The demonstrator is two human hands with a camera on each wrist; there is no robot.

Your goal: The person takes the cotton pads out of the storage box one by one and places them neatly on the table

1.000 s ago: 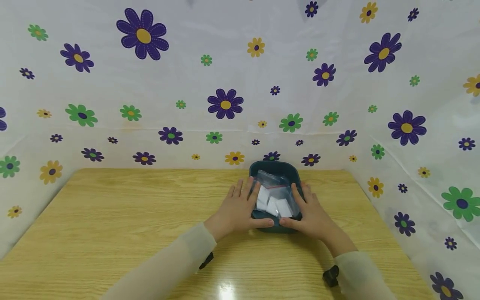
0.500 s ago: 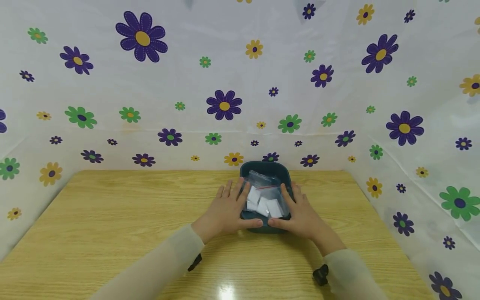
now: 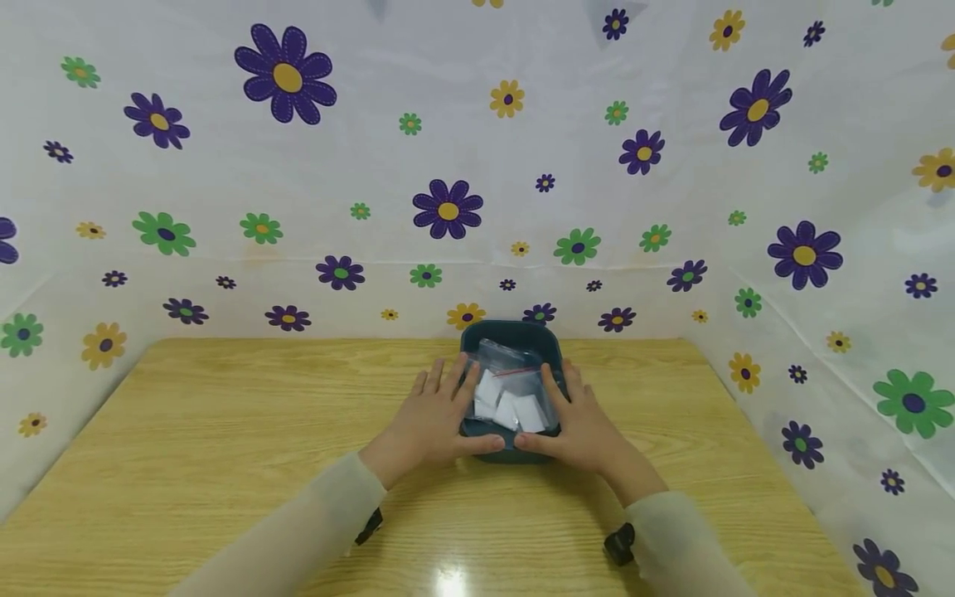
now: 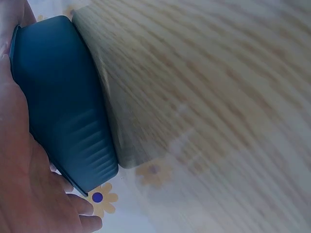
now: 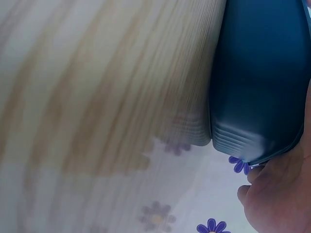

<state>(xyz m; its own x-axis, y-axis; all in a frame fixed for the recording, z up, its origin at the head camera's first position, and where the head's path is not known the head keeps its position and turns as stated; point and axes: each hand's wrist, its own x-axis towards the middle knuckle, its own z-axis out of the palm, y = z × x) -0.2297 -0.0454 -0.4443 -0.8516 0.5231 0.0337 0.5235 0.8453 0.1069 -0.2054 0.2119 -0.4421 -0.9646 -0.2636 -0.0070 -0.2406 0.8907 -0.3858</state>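
A dark teal plastic bin [image 3: 511,333] stands on the table near its back edge. Inside lie clear plastic zip bags [image 3: 503,355] with white square pieces [image 3: 530,413] and a red strip. My left hand [image 3: 427,424] rests on the bin's left rim, fingers spread and straight, thumb along the front. On the opposite side my right hand [image 3: 586,426] lies the same way, its thumb tip close to the left one. Both wrist views show the bin's ribbed outer wall [image 4: 63,92], with the palms against the rim and its base at the tabletop.
The wood-grain table [image 3: 246,414] reaches out to both sides of the bin. A white cloth with printed flowers [image 3: 358,149] hangs behind the table and along its right side. Black wrist straps [image 3: 619,544] show below the sleeves.
The bin has slid left along the table, with both hands staying on its rim and moving with it. The bags inside keep their places.
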